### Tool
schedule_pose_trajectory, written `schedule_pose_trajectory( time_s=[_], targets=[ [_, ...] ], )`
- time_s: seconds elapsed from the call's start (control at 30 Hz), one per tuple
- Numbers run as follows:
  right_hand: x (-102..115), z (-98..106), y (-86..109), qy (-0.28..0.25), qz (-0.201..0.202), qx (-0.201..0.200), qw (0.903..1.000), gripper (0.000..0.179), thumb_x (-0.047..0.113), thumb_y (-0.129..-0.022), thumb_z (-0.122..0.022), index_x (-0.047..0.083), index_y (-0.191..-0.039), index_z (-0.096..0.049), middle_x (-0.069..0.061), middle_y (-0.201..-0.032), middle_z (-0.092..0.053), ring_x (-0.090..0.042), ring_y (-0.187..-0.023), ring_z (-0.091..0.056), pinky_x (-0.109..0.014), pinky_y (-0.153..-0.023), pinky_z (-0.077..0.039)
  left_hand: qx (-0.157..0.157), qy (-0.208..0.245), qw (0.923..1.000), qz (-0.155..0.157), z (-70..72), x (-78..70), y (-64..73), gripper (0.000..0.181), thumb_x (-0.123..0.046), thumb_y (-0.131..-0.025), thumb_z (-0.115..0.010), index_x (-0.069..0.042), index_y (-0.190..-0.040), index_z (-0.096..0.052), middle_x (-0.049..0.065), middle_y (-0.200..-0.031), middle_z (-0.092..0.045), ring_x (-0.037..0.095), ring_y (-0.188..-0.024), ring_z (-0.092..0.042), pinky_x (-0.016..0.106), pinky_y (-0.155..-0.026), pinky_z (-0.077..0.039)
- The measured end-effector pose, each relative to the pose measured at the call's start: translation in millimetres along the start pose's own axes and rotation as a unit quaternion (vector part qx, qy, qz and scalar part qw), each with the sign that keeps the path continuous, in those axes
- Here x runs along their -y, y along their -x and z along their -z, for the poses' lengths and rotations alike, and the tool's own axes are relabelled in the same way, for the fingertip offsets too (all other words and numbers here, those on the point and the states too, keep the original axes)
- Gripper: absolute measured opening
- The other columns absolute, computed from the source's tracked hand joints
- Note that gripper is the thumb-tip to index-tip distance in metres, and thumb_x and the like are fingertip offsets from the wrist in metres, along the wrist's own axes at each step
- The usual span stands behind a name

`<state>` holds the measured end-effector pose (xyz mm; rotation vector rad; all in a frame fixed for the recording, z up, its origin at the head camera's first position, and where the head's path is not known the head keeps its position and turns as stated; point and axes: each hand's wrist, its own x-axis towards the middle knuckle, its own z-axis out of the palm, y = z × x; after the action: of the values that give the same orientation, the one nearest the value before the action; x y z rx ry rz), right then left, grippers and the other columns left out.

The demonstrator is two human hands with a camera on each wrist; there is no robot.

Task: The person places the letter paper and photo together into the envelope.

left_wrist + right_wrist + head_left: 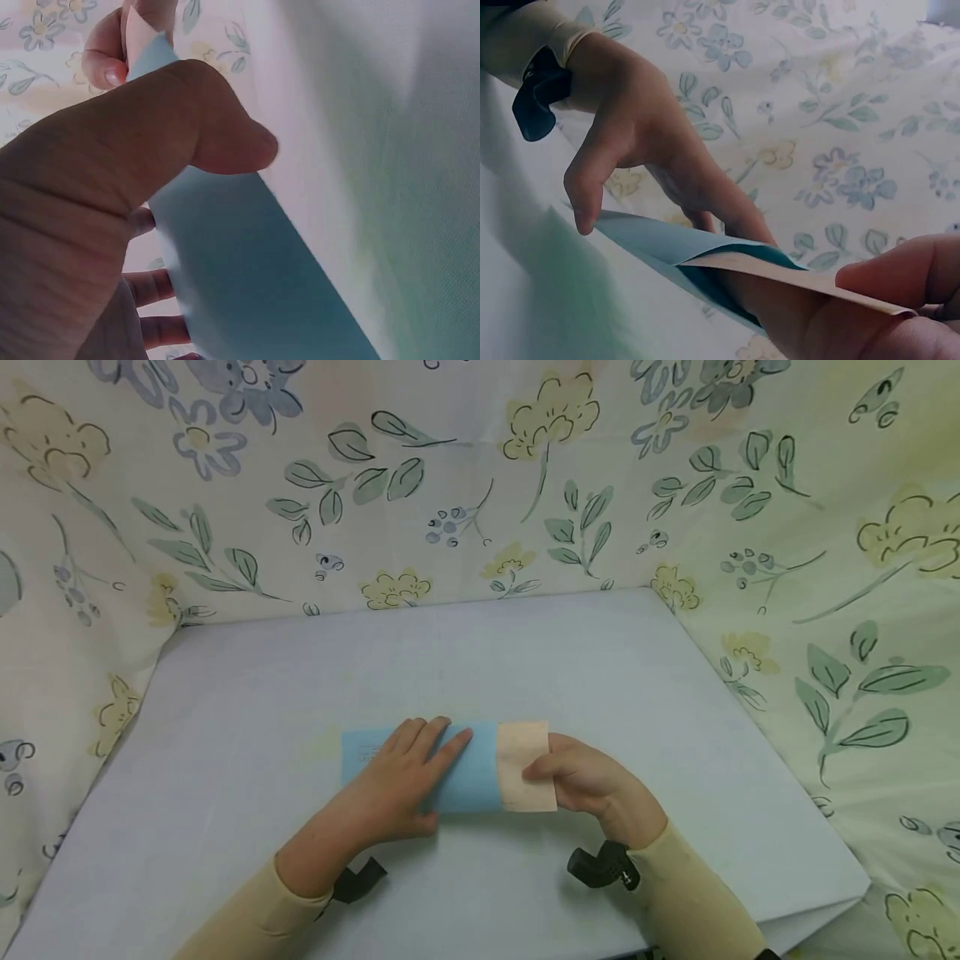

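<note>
A flat light-blue paper sleeve lies crosswise before me, small faint print near its left end. Peach-coloured paper sticks out of its right end. My left hand spans the sleeve from above and grips it by its long edges, thumb at the near one and fingers at the far one. With my right hand I pinch the peach paper, thumb on top and fingers underneath. In the right wrist view, the sleeve's mouth gapes around the peach paper, and the fingers beneath reach up to that opening.
A white-covered table spreads under the hands, its right front corner showing. Floral cloth hangs behind it and along both sides. Black wrist mounts sit at both cuffs. Some dark object peeks in at the bottom edge.
</note>
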<state>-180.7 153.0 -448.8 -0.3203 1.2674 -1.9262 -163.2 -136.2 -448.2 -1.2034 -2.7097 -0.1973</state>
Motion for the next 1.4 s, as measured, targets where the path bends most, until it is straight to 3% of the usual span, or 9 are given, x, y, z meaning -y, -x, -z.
schedule_pose_trajectory(
  time_s=[0.17,0.4,0.8,1.0,1.23,1.4],
  targets=[
    [1,-1,0.5,-0.005,0.004,-0.020,0.9998,0.059,-0.010,-0.089,-0.049,-0.013,-0.146,-0.032,-0.014,-0.125,-0.060,-0.025,-0.113,-0.063,-0.039,-0.093,-0.054,-0.002,0.008,0.9999,0.007,-0.3,-0.8,-0.5,0.111,-0.037,-0.066,-0.092,-0.008,-0.158,-0.037,0.021,-0.152,-0.035,0.038,-0.129,-0.038,0.054,-0.110,-0.036],
    [-3,-6,-0.5,-0.001,-0.027,-0.067,0.9974,0.060,-0.005,-0.089,-0.056,-0.004,-0.145,-0.036,-0.013,-0.126,-0.061,-0.025,-0.110,-0.064,-0.039,-0.091,-0.055,-0.010,-0.007,0.9999,-0.005,-4.6,-1.3,-0.9,0.111,-0.035,-0.065,-0.092,-0.009,-0.158,-0.037,0.020,-0.151,-0.034,0.035,-0.125,-0.037,0.051,-0.111,-0.034],
    [-8,-10,-4.3,-0.014,-0.017,-0.036,0.9991,0.051,-0.005,-0.087,-0.056,-0.001,-0.136,-0.043,-0.011,-0.120,-0.060,-0.022,-0.105,-0.063,-0.035,-0.088,-0.054,-0.038,0.002,0.9986,-0.037,-3.4,-7.1,-2.4,0.109,-0.035,-0.066,-0.090,-0.006,-0.156,-0.036,0.019,-0.149,-0.035,0.036,-0.124,-0.036,0.052,-0.111,-0.032],
    [-7,-7,-4.5,0.007,-0.018,-0.052,0.9985,0.049,-0.002,-0.086,-0.062,0.000,-0.133,-0.048,-0.010,-0.117,-0.063,-0.022,-0.101,-0.065,-0.035,-0.085,-0.056,-0.051,0.019,0.9975,-0.046,-1.7,-9.4,-4.4,0.108,-0.034,-0.067,-0.087,-0.004,-0.156,-0.035,0.019,-0.150,-0.037,0.034,-0.124,-0.037,0.051,-0.110,-0.033],
    [0,1,4.4,0.006,0.007,-0.058,0.9983,0.043,-0.003,-0.087,-0.059,0.004,-0.129,-0.051,-0.009,-0.115,-0.064,-0.023,-0.098,-0.067,-0.036,-0.083,-0.057,-0.028,0.026,0.9993,-0.007,2.0,-6.0,-6.7,0.116,-0.047,-0.066,-0.089,-0.011,-0.160,-0.031,0.016,-0.154,-0.034,0.036,-0.134,-0.037,0.066,-0.113,-0.027],
    [5,5,9.3,-0.006,0.030,-0.054,0.9981,0.037,-0.006,-0.088,-0.057,0.006,-0.123,-0.056,-0.008,-0.109,-0.066,-0.021,-0.095,-0.068,-0.035,-0.082,-0.057,-0.030,0.001,0.9994,0.017,2.6,-0.4,-6.8,0.125,-0.052,-0.060,-0.094,-0.009,-0.159,-0.031,0.018,-0.146,-0.042,0.037,-0.127,-0.044,0.058,-0.111,-0.033]
  ],
)
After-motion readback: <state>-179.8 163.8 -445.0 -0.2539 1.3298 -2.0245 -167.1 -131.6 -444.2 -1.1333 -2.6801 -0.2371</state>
